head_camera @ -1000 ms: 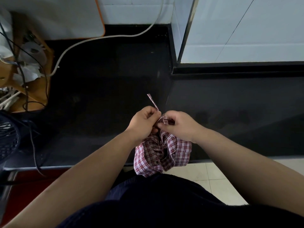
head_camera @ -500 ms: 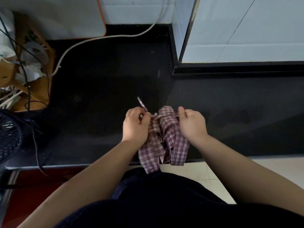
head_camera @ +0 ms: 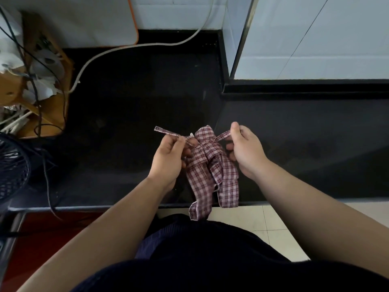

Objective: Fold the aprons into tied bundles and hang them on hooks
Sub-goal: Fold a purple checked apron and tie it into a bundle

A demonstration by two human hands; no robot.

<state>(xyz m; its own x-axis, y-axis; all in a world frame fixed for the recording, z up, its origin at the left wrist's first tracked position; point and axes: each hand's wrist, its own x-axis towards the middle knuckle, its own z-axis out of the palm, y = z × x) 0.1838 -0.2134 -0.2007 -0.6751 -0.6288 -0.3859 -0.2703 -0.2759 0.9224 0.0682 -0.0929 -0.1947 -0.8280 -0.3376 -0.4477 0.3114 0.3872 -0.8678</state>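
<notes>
Left hand [head_camera: 168, 159] is curled, its thumb and fingers pinching the left strap [head_camera: 166, 132] of the checked apron [head_camera: 212, 171]; the free end of that strap sticks out up and to the left past the knuckles. Right hand [head_camera: 247, 152] pinches the right strap [head_camera: 223, 136] between thumb and forefinger, with the other fingers loosely bent beneath it. Both straps run inward from the hands and meet at a tie near the top of the apron, which is gathered into a long, crumpled bundle of red-and-white plaid between the two hands. The bundle hangs over the black worktop [head_camera: 126, 114], close to its front edge. Its lower folds reach past that edge and show against the pale floor tiles [head_camera: 259, 226] and the person's dark clothing [head_camera: 210, 260]. Whether the cloth touches the worktop cannot be told.

At the left edge of the worktop stands a wooden box [head_camera: 50, 106] crammed with white paper and wires, and nearer the front left corner is a dark fan grille [head_camera: 10, 165]. A white cable [head_camera: 130, 47] curves across the back of the worktop from the box toward the white tiled wall [head_camera: 315, 39]. A thin dark cord [head_camera: 47, 182] trails from beside the fan over the front edge
</notes>
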